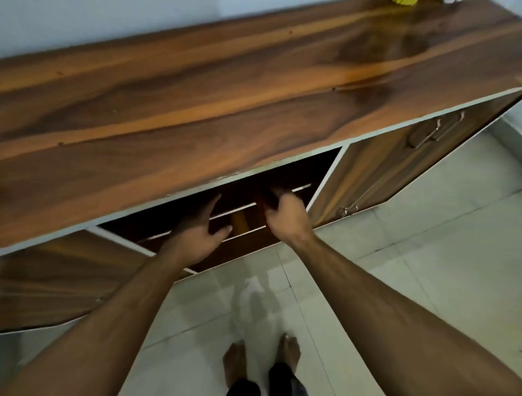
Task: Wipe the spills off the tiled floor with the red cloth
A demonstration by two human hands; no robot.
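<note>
Both hands reach into open cabinet (282, 181) bay at 12 o'clock. Left hand (195, 234) spread, fingers on shelf edge. Right hand (285, 214) curled; contents dark, cannot tell. Cloth not visible. Floor (395, 268) below.

A long wood-grain cabinet (226, 93) stands against a pale wall on a light tiled floor (409, 254). Its broad top is mostly bare; something yellow (402, 1) sits at the far right end, cut off by the frame's edge. A wet, streaky patch (254, 299) shows on the tiles in front of the cabinet's open middle compartment. Two bare feet (261, 359) stand on the tiles just behind that patch.
</note>
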